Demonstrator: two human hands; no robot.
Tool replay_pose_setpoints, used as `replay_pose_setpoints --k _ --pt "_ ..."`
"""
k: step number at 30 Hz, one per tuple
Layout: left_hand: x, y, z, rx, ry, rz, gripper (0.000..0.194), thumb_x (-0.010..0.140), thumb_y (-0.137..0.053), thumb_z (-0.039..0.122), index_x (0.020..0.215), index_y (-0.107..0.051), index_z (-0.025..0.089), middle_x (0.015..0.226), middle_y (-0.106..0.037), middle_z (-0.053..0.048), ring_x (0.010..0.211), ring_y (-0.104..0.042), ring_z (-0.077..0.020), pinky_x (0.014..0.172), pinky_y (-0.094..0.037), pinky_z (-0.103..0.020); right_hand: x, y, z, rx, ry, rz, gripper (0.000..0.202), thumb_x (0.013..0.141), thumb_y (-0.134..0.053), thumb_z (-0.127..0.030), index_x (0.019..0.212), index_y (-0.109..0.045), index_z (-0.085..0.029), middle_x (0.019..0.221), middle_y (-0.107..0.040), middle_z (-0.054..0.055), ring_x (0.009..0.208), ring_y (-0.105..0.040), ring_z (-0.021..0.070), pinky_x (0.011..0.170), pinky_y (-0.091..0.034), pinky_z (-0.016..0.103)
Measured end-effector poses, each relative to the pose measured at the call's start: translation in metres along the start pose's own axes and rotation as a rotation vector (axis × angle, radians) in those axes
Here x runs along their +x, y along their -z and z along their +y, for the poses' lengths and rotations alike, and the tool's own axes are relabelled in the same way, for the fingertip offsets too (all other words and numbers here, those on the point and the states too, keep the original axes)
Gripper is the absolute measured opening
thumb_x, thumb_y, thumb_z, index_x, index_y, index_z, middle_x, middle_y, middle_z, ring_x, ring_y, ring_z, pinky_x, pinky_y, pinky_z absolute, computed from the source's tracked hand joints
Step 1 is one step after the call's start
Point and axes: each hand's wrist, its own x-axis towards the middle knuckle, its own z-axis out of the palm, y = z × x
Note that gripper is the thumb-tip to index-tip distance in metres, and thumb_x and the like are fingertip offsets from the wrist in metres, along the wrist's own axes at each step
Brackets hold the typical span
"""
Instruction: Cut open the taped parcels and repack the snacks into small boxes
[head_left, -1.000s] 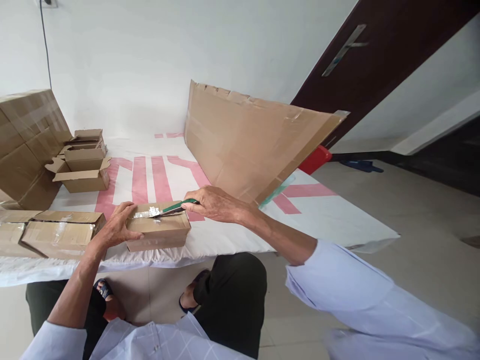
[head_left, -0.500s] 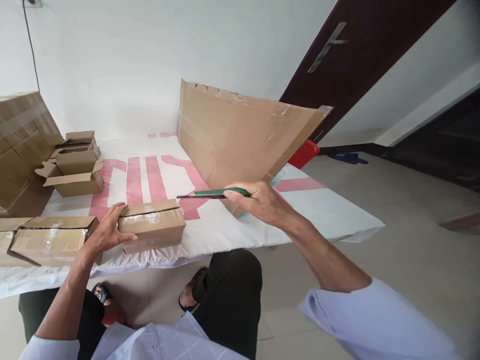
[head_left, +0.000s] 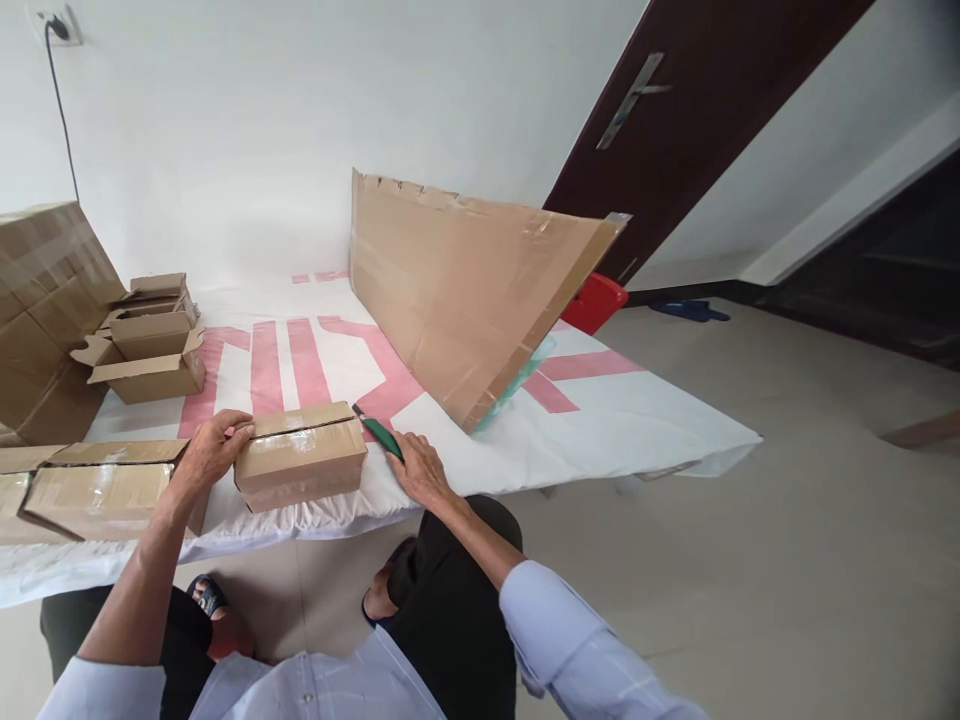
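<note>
A small taped cardboard box (head_left: 300,470) stands near the front edge of the table, a dark seam running along its top. At its left end, my left hand (head_left: 211,450) touches the top edge with bent fingers. My right hand (head_left: 420,468) is wrapped round a green-handled cutter (head_left: 384,437), whose dark tip meets the right end of the seam. Whether the blade has entered the seam is too small to tell.
Taped boxes (head_left: 105,495) line the front left. Open small boxes (head_left: 150,375) and a large carton (head_left: 45,320) stand behind them. A big upright cardboard sheet (head_left: 457,290) leans across the back right, near a red object (head_left: 596,303).
My right hand has moved left and down with the cutter, bringing its tip to the box. My left thumb has moved from the box's front up to its top edge.
</note>
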Motion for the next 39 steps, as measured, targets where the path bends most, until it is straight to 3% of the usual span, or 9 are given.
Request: replay_pose_setpoints --k 5,8,11,15,19,26,32,35,39 --pt "0.005 0.007 0.004 0.088 -0.054 -0.061 0.045 0.094 -0.059 0.058 0.11 -0.079 0.022 0.113 -0.083 -0.011 0.101 -0.075 -0.0305 0.092 -0.056 -0.039 0.014 0.01 -0.008 0.246 0.031 0.061 0.038 0.106 -0.054 -0.034 0.137 -0.073 -0.022 0.117 -0.073 0.014 0.112 -0.065 0.0318 0.102 -0.054 0.047" --pt "0.005 0.015 0.007 0.103 -0.139 -0.187 0.044 0.087 -0.071 0.057 0.113 -0.077 0.022 0.117 -0.082 -0.009 0.102 -0.074 -0.0285 0.089 -0.055 -0.036 0.026 0.021 -0.032 0.58 0.058 0.108 0.041 0.111 -0.049 -0.046 0.136 -0.072 -0.023 0.125 -0.074 0.012 0.119 -0.069 0.0289 0.103 -0.057 0.045" --pt "0.007 0.018 0.008 0.117 -0.186 -0.204 0.035 0.091 -0.066 0.052 0.107 -0.076 0.022 0.118 -0.081 -0.01 0.103 -0.074 -0.0281 0.088 -0.053 -0.035 0.031 0.032 -0.062 0.732 0.111 0.093 0.045 0.11 -0.054 -0.054 0.139 -0.071 -0.024 0.133 -0.072 0.013 0.121 -0.071 0.0276 0.098 -0.061 0.041" --pt "0.014 0.019 0.006 0.177 -0.156 -0.128 0.038 0.102 -0.048 0.052 0.098 -0.074 0.024 0.095 -0.081 -0.008 0.09 -0.073 -0.027 0.081 -0.051 -0.035 0.029 0.041 -0.088 0.677 0.207 0.112 0.044 0.106 -0.063 -0.051 0.14 -0.069 -0.024 0.138 -0.069 0.015 0.124 -0.069 0.0291 0.099 -0.062 0.043" --pt "0.022 0.022 0.003 0.135 -0.049 -0.018 0.033 0.099 -0.049 0.049 0.093 -0.067 0.023 0.08 -0.072 -0.003 0.074 -0.068 -0.023 0.07 -0.05 -0.032 0.024 0.048 -0.093 0.604 0.281 0.152 0.032 0.104 -0.066 -0.042 0.131 -0.07 -0.024 0.134 -0.069 0.014 0.125 -0.068 0.0301 0.105 -0.06 0.048" --pt "0.04 0.016 0.001 0.206 0.074 -0.005 0.022 0.098 -0.053 0.036 0.1 -0.07 0.021 0.087 -0.078 -0.007 0.081 -0.072 -0.0255 0.073 -0.054 -0.033 0.018 0.08 -0.099 0.54 0.411 0.164 0.03 0.094 -0.075 -0.024 0.121 -0.063 -0.026 0.124 -0.074 0.01 0.116 -0.069 0.0292 0.101 -0.059 0.048" --pt "0.048 0.006 -0.007 0.357 0.04 0.058 0.028 0.091 -0.06 0.023 0.117 -0.072 0.02 0.116 -0.079 -0.014 0.108 -0.075 -0.031 0.097 -0.056 -0.041 -0.01 0.09 -0.11 0.299 0.729 0.18 0.013 0.097 -0.072 -0.014 0.094 -0.065 -0.024 0.108 -0.074 0.007 0.102 -0.067 0.0253 0.093 -0.055 0.044" --pt "0.04 0.006 -0.005 0.374 -0.038 -0.015 0.021 0.094 -0.061 0.032 0.107 -0.073 0.02 0.123 -0.075 -0.014 0.109 -0.075 -0.0305 0.1 -0.056 -0.041 -0.024 0.082 -0.109 0.209 0.749 0.201 0.01 0.097 -0.079 -0.024 0.095 -0.069 -0.022 0.117 -0.073 0.011 0.107 -0.066 0.0272 0.092 -0.054 0.044" --pt "0.024 0.002 0.007 0.426 -0.025 -0.12 0.04 0.089 -0.071 0.057 0.101 -0.074 0.02 0.13 -0.071 -0.016 0.116 -0.072 -0.0356 0.1 -0.056 -0.044 -0.025 0.072 -0.108 0.168 0.708 0.182 0.006 0.101 -0.074 -0.025 0.096 -0.073 -0.022 0.113 -0.071 0.01 0.106 -0.064 0.0267 0.092 -0.053 0.044"
